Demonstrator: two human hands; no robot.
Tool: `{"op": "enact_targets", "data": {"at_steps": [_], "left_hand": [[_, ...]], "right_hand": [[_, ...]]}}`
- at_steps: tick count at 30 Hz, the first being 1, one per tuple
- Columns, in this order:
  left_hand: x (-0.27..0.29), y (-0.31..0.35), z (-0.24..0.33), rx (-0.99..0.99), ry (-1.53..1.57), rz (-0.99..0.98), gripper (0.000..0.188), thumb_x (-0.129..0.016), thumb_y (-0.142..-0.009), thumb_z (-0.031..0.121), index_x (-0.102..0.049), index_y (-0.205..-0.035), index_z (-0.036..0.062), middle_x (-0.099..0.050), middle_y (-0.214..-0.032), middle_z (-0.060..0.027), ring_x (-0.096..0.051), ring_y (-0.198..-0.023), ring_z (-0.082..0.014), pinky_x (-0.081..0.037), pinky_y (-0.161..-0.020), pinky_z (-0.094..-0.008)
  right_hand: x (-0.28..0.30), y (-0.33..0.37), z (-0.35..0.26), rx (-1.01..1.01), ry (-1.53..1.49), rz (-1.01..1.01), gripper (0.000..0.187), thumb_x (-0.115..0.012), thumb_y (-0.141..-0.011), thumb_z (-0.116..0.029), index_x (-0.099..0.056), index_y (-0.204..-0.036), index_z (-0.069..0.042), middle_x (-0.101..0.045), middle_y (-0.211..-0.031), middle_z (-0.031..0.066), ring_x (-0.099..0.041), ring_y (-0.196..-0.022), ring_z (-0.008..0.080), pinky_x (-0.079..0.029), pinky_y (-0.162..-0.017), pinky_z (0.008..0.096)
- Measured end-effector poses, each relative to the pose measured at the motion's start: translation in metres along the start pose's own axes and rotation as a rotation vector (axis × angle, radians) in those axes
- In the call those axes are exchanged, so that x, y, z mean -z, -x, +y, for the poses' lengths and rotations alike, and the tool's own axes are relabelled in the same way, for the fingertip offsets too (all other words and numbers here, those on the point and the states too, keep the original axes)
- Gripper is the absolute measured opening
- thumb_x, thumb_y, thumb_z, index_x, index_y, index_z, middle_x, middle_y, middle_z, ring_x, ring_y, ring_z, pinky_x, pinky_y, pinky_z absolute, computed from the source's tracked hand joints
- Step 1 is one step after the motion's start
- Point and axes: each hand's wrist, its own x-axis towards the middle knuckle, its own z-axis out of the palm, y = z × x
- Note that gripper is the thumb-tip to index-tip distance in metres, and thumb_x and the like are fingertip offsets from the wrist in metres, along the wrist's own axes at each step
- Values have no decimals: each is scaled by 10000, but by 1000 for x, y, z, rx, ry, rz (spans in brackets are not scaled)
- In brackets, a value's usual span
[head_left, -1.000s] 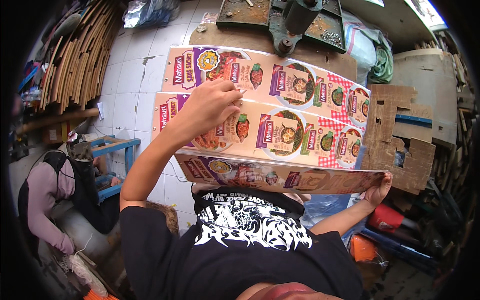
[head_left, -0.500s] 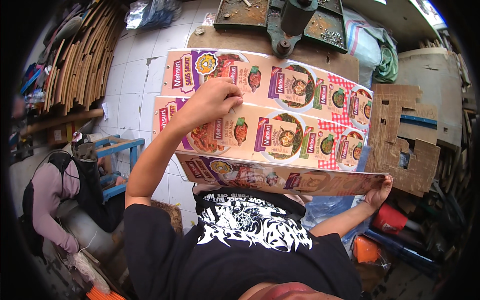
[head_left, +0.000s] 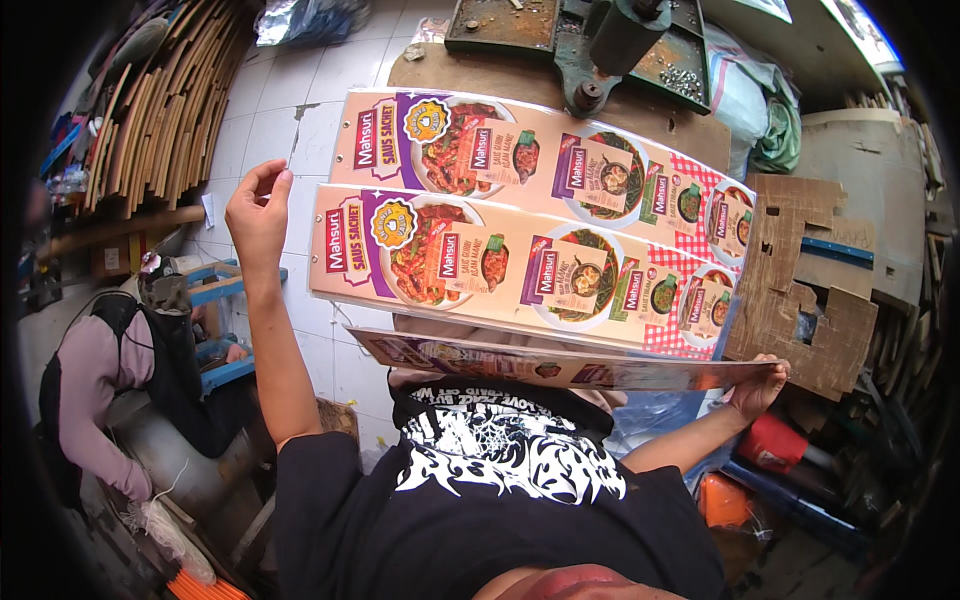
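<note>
Two long printed display panels, the far one (head_left: 520,165) and the middle one (head_left: 490,265), lie one before the other on the work surface. They show food bowls and sauce packets, with a red check pattern at the right. Nearest my body, a third printed panel (head_left: 560,368) is tilted steeply, its face seen at a sharp slant. My right hand (head_left: 758,388) grips its right end. Raised left of the panels, my left hand (head_left: 260,208) has loosely bent fingers and holds nothing that I can see.
A dark green metal press (head_left: 620,45) with trays of small metal pieces stands beyond the panels. Cut brown boards (head_left: 800,270) lie at right; a stack of brown sheets (head_left: 170,110) leans at far left. A blue frame (head_left: 215,290) and a person's sleeved arm (head_left: 95,400) are at left.
My left hand has left the panels and swung out left, its fingers loosening. The near panel has tipped more upright, still in my right hand. The view has shifted slightly.
</note>
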Motion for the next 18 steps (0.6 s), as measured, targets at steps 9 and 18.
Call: {"op": "enact_targets", "data": {"at_steps": [9, 18], "left_hand": [[-36, 40, 71, -425, -14, -410, 157, -734, -801, 83, -712, -935, 6, -652, -917, -124, -646, -865, -274, -512, -783, -369], [-87, 32, 87, -583, -4, -792, 146, -748, -782, 96, -708, -896, 14, -610, -860, -106, -608, -834, -267, -488, -762, -370]], "right_hand": [[-8, -13, -5, -123, -162, -162, 149, -714, -893, -195, -601, -950, -117, -621, -906, 20, -546, -826, 143, -462, -731, 260], [-3, 5, -19, -54, -63, -103, 179, -701, -906, -231, -583, -936, -100, -623, -918, 49, -548, -793, 161, -468, -746, 279]]}}
